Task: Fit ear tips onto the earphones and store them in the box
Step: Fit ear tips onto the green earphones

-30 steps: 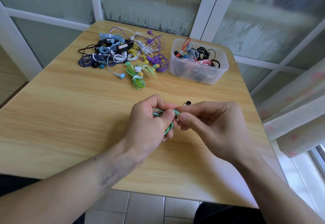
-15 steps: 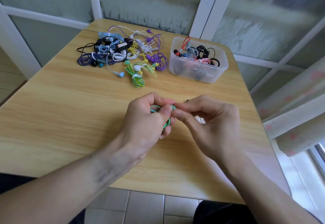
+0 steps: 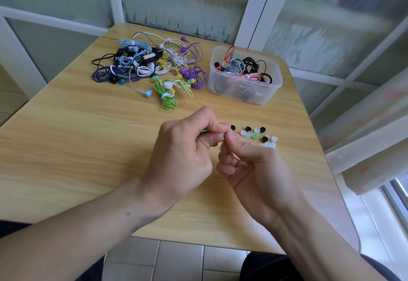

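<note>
A clear, rounded-corner plastic box (image 3: 245, 86) stands toward the far right of the bench, and inside it lie coiled earphones with black, red, white and pale blue cords, heaped loosely so that a red loop rises above the rim. To its left, apart from it, a tangled pile of loose earphones (image 3: 150, 66) in purple, white, yellow, blue, black and green spreads over the far middle of the bench, a bright green coil lying at its near edge. The light wood-grain bench (image 3: 77, 143) has rounded corners, and behind it run frosted glass panels in white frames; a pale curtain with pink spots hangs at the right, and grey floor tiles show below the near edge. Near the middle of the bench, the left hand (image 3: 183, 150) has its grip clamped on a mint-green earphone (image 3: 223, 135), fingers curled round the cord with thumb and forefinger pinching close to the bud. The right hand (image 3: 251, 170) meets it from the right, its thumb and forefinger pressed together at the tip of the same bud; what lies between those fingertips is too hidden to tell. Both hands are held a little above the bench. Just beyond the right hand's fingers, a small scatter of silicone ear tips (image 3: 258, 136) lies on the wood: several black, several translucent white, one green.
</note>
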`<state>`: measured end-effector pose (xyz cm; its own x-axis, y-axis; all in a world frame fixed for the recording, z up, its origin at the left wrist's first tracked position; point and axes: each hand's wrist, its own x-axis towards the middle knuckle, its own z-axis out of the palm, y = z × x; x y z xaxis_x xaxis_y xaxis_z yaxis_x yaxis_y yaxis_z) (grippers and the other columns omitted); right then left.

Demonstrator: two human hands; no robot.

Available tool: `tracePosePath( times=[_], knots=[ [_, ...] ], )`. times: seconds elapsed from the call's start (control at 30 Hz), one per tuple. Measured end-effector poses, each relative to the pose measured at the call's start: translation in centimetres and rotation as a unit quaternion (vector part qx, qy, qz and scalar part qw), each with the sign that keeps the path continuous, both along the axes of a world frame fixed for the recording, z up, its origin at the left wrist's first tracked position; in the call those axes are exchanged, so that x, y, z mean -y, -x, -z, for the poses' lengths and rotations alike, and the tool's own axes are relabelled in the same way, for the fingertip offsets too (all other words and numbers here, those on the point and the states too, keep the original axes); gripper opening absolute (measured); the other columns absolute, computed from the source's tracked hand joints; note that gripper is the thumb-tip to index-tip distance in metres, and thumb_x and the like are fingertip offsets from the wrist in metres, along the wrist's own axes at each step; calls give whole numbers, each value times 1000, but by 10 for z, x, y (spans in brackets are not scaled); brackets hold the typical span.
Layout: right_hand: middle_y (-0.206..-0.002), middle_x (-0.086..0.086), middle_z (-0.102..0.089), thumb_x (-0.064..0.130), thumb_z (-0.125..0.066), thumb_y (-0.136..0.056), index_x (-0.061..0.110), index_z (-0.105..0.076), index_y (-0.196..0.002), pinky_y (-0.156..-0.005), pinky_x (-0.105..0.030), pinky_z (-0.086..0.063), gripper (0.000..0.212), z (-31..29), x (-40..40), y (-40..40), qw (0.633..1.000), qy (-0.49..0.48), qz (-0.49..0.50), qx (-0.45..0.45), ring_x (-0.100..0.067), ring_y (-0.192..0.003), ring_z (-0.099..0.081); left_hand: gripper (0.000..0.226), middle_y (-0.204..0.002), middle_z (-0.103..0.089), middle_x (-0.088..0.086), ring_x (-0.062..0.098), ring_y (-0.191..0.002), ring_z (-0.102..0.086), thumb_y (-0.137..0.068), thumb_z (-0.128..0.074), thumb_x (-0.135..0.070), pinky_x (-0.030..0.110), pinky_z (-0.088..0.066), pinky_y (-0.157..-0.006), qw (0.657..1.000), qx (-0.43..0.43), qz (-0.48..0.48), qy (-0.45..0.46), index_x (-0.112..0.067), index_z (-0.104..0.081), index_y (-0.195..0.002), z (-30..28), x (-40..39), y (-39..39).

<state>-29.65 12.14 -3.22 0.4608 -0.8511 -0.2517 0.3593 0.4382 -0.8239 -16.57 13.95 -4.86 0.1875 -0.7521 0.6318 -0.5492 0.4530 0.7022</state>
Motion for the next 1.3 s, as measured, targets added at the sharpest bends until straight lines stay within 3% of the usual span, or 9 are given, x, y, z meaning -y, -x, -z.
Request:
tracePosePath(
  times=[0.17, 0.3, 0.43, 0.57, 0.63, 0.73, 0.83, 0.9, 1.3],
  knots=[
    [-63, 1, -52, 14, -66, -74, 12, -74, -68, -48, -17, -36, 11, 3, 6, 2, 999, 34, -12, -14, -9, -56, -40, 20, -79, -58, -24, -5, -69, -61, -76, -58, 17, 3, -43, -65, 998, 45, -20, 25, -1, -67, -79, 1, 3, -2],
    [-69, -2, -67, 19, -80, -70, 14, -79, -76, -58, -25, -42, 8, 14, 18, 9, 973, 213, 6, -86, -19, -62, -48, 18, -68, -65, -12, 1, -54, -57, -84, -60, -4, 16, -44, -55, 994, -90, 22, -58, -21, -63, -79, 1, -1, -2],
    [-74, -3, -67, 13, -81, -74, 10, -77, -83, -58, -42, -48, 11, 18, 30, 12, 868, 458, 68, -181, -30, -65, -64, 26, -69, -67, 8, 8, -49, -55, -89, -59, 5, 21, -45, -48, 961, -231, 67, -140, -18, -61, -76, -8, -6, 0],
    [-74, -2, -67, 5, -83, -75, 14, -78, -85, -58, -28, -50, 14, 15, 35, 14, 737, 619, 85, -258, -14, -65, -65, 21, -59, -65, -2, 9, -42, -53, -92, -54, 7, 18, -37, -37, 929, -289, 75, -220, -7, -59, -77, -11, -7, -1],
    [-76, -4, -69, 5, -84, -75, 10, -78, -86, -60, -25, -51, 13, 16, 36, 15, 718, 637, 81, -268, -11, -66, -66, 20, -53, -61, -1, 14, -38, -50, -94, -53, 2, 19, -34, -35, 914, -306, 81, -253, -8, -60, -78, -9, -6, -2],
    [-79, -2, -71, 13, -83, -75, 12, -78, -93, -58, -36, -51, 19, 14, 37, 16, 769, 580, 67, -261, -18, -68, -67, 19, -54, -58, 6, 18, -39, -47, -96, -53, -2, 22, -33, -36, 894, -338, 93, -278, -10, -59, -79, -9, -5, -4],
    [-82, -4, -73, 15, -81, -75, 12, -77, -96, -67, -25, -54, 21, 11, 35, 20, 837, 492, 19, -240, -20, -73, -68, 16, -56, -58, 8, 19, -41, -47, -96, -53, -4, 24, -33, -40, 874, -370, 111, -295, -9, -59, -82, -9, -5, -3],
    [-85, -5, -75, 15, -80, -73, 14, -76, -95, -70, -23, -55, 22, 8, 34, 22, 860, 459, 10, -225, -17, -74, -70, 15, -57, -58, 8, 20, -43, -47, -96, -53, -5, 24, -34, -41, 873, -371, 114, -296, -9, -60, -83, -8, -4, -4],
    [-79, -8, -77, 14, -83, -64, 5, -77, -85, -65, -33, -59, 24, -1, 32, 23, 895, 391, 1, -215, -26, -66, -71, 7, -59, -62, 6, 21, -44, -49, -94, -55, -1, 23, -36, -39, 908, -309, 140, -246, -3, -60, -90, -8, -4, -4]
  ],
)
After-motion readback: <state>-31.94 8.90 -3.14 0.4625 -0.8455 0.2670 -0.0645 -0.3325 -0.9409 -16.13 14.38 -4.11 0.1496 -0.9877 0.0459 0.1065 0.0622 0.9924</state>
